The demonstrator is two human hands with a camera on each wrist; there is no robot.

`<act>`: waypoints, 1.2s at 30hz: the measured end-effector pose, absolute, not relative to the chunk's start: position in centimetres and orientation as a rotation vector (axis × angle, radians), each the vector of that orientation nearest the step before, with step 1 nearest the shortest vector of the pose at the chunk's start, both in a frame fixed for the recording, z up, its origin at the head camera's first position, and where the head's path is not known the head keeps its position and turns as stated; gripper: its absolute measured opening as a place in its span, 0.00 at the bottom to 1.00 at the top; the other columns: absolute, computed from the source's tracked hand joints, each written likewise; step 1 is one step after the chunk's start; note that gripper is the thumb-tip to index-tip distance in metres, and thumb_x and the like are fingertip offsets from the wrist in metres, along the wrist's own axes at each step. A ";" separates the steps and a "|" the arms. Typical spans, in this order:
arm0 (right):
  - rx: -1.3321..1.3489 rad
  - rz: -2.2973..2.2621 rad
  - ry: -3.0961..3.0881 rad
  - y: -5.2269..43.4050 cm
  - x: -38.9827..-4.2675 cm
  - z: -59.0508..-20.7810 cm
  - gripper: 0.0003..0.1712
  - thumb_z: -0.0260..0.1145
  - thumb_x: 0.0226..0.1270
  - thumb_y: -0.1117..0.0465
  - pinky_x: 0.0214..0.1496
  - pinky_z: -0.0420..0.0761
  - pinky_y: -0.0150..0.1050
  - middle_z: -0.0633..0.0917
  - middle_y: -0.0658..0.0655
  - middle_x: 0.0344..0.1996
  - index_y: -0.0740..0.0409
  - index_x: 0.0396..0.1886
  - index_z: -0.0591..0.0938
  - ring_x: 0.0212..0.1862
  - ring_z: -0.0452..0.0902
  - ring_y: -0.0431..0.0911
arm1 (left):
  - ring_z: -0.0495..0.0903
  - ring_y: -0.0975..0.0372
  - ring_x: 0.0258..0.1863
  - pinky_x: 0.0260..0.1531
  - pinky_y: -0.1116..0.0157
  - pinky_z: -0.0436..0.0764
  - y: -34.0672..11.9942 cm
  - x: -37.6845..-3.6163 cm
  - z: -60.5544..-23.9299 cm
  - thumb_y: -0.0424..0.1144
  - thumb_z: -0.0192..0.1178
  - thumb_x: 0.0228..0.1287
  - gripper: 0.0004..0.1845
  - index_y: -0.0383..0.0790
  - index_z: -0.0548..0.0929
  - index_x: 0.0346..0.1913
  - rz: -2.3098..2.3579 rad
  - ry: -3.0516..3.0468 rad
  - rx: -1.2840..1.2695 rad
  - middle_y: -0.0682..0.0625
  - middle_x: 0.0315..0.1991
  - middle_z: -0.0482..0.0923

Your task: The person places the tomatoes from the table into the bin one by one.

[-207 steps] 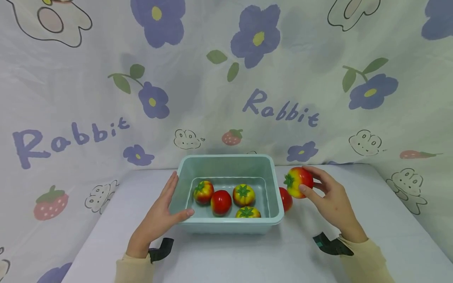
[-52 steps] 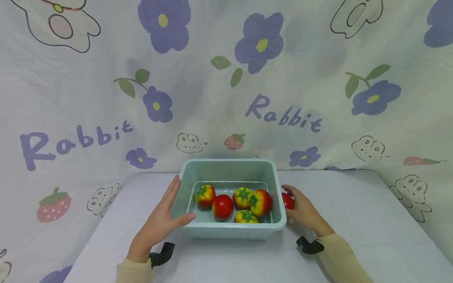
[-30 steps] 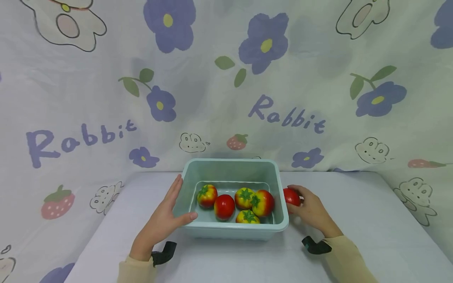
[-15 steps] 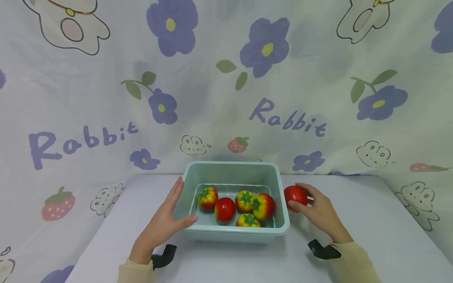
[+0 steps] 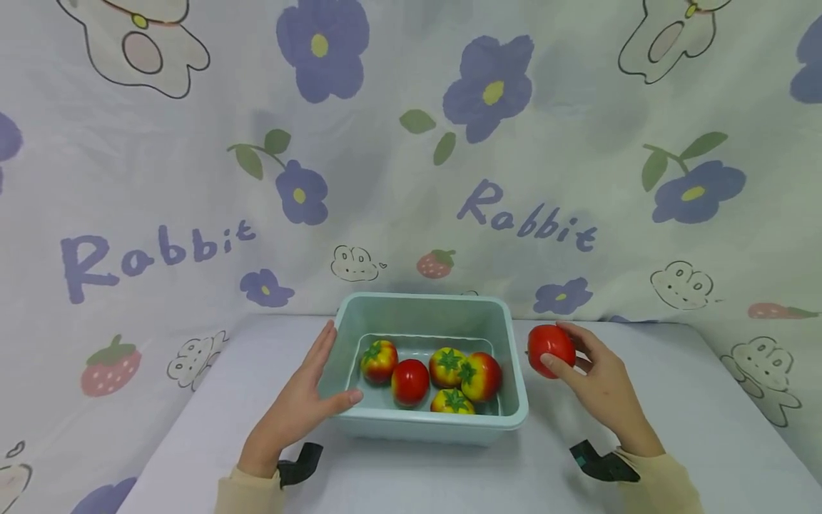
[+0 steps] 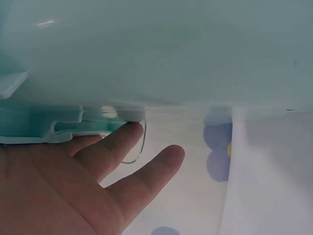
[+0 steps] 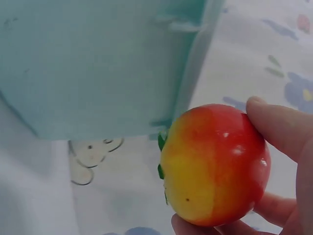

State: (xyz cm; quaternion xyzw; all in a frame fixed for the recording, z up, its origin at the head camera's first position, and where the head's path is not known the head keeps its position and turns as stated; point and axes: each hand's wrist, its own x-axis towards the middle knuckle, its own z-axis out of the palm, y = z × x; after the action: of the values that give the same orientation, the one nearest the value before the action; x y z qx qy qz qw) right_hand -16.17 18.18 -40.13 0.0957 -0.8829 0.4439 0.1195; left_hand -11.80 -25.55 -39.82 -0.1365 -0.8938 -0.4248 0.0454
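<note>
A: Pale green plastic is pressed by the left hand [image 5: 298,414], laid flat with straight fingers against the near left wall of the tub [image 5: 424,308]; the thumb rests on the rim and nothing is gripped. A tomato [image 5: 550,348] is clasped in the right hand [image 5: 597,389], fingers and thumb curled round it, lifted off the table [image 5: 674,400] just outside the tub's right wall.

B: How much can be judged as done?

A: Five tomatoes [image 5: 409,381] are counted inside the tub, between the two hands, bunched toward its right half. The one held is judged to be the last: no other loose fruit is seen on the cloth. What is left, it seems, is for it to be carried over the rim and let go.

B: What is hidden or unclear?

A: The tub floor under the tomatoes is covered. In the left wrist view only two fingers [image 6: 146,176] and the tub's underside are shown. In the right wrist view the tomato [image 7: 212,164] is shown red and yellow with a little green at its left edge, while from the head camera only red is seen. Most of the right palm is cut off there.
</note>
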 end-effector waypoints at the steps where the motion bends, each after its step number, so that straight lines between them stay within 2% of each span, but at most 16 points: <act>1: 0.279 1.305 -2.566 18.2 -16.0 -39.9 0.38 0.72 0.67 0.51 0.51 0.76 0.22 0.77 0.65 0.62 0.61 0.71 0.71 0.60 0.75 0.61 | 0.44 0.41 0.78 0.65 0.31 0.57 -25.5 -11.8 -39.8 0.49 0.71 0.59 0.57 0.40 0.45 0.81 -1.299 -2.731 -0.414 0.48 0.82 0.37; 3: 0.277 1.321 -2.539 18.2 -15.7 -39.5 0.37 0.71 0.67 0.52 0.49 0.70 0.15 0.77 0.65 0.62 0.62 0.71 0.70 0.60 0.74 0.61 | 0.44 0.41 0.78 0.65 0.31 0.56 -25.5 -11.8 -39.8 0.50 0.71 0.59 0.57 0.40 0.45 0.81 -1.300 -2.734 -0.407 0.49 0.82 0.37; 6: 0.272 1.335 -2.508 18.2 -15.2 -39.0 0.37 0.71 0.68 0.54 0.49 0.69 0.14 0.77 0.66 0.62 0.63 0.71 0.70 0.61 0.74 0.62 | 0.44 0.42 0.78 0.65 0.31 0.55 -25.4 -11.9 -39.8 0.51 0.71 0.59 0.57 0.40 0.45 0.81 -1.302 -2.741 -0.399 0.49 0.82 0.37; 23: 0.382 1.402 -2.407 15.6 -13.5 -36.4 0.35 0.72 0.67 0.60 0.52 0.74 0.19 0.77 0.60 0.63 0.60 0.71 0.71 0.60 0.74 0.55 | 0.44 0.42 0.79 0.66 0.31 0.55 -25.3 -12.0 -39.7 0.53 0.70 0.59 0.57 0.38 0.46 0.81 -1.278 -2.744 -0.394 0.48 0.82 0.37; 32: 0.473 1.454 -2.409 13.2 -13.1 -36.3 0.35 0.73 0.65 0.59 0.52 0.76 0.22 0.79 0.56 0.62 0.58 0.70 0.72 0.60 0.76 0.51 | 0.44 0.42 0.78 0.65 0.31 0.55 -25.4 -11.8 -39.8 0.51 0.71 0.59 0.57 0.40 0.46 0.81 -1.290 -2.738 -0.393 0.47 0.82 0.37; 36: 0.525 1.463 -2.399 11.9 -12.8 -36.4 0.35 0.74 0.64 0.59 0.53 0.79 0.27 0.79 0.55 0.61 0.57 0.69 0.73 0.59 0.77 0.51 | 0.43 0.43 0.79 0.66 0.31 0.55 -25.6 -11.9 -39.9 0.50 0.71 0.59 0.57 0.39 0.45 0.81 -1.307 -2.729 -0.402 0.49 0.82 0.36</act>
State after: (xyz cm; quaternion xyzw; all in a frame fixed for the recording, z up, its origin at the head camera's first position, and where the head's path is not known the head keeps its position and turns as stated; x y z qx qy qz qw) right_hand -12.78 11.93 -36.45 0.1818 -0.8309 0.5067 0.1408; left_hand -11.93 -25.56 -39.90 -0.1314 -0.8932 -0.4278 0.0447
